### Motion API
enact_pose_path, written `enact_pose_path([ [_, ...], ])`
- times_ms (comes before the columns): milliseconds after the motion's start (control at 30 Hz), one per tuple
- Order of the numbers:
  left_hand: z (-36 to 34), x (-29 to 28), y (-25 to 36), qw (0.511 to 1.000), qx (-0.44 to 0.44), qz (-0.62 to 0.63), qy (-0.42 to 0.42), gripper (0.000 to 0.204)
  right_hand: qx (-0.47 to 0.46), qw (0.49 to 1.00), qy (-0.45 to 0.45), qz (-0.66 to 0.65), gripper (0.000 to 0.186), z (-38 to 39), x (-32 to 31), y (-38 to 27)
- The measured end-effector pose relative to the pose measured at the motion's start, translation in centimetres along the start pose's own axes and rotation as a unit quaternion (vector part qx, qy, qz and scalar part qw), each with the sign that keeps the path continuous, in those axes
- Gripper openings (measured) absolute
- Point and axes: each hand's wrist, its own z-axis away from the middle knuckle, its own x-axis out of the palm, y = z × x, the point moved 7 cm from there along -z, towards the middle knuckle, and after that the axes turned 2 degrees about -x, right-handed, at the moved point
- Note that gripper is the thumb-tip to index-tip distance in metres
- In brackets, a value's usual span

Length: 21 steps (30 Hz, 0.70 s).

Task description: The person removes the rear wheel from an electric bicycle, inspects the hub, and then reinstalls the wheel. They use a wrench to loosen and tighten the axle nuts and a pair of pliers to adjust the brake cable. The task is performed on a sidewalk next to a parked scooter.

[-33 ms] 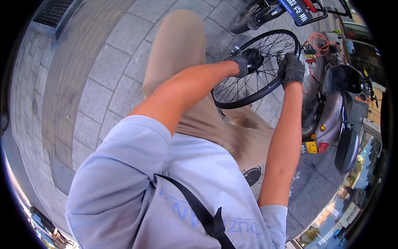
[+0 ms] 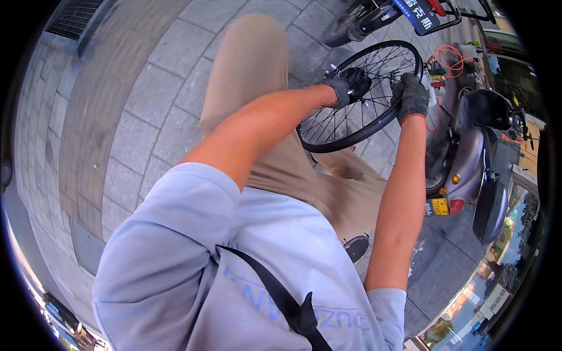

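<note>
A spoked wheel (image 2: 351, 138) with a black rim stands tilted in front of my bent knee. My left hand (image 2: 346, 89), in a dark knit glove, is closed around the middle of the wheel at its hub. Bits of silver metal (image 2: 332, 69) stick out beside those fingers, and the hub itself is mostly covered by the glove. On the far right of the rim, my right hand (image 2: 412, 96), gloved in dark grey with a red-orange cuff edge, is wrapped over the rim with the fingers curled inward. Thin black spokes fan out between the two hands.
A grey scooter (image 2: 468, 158) is parked close on the right. Beyond the wheel stands another two-wheeler's tire (image 2: 345, 26) with a blue sign (image 2: 417, 16). An orange hose (image 2: 448, 61) lies coiled near small items. Grey paving (image 2: 140, 93) spreads leftward to a metal grate (image 2: 73, 20).
</note>
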Motion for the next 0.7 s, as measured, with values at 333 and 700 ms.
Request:
enact_pose_path([
  [333, -0.4, 0.4, -1.5, 1.000, -0.001, 0.005, 0.007, 0.030, 0.002, 1.000, -0.012, 0.012, 0.019, -0.1, 0.3, -0.1],
  [700, 0.0, 0.8, -0.8, 0.996, 0.054, -0.063, 0.021, 0.024, -0.011, 1.000, -0.008, 0.008, 0.016, -0.2, -0.1, 0.4],
])
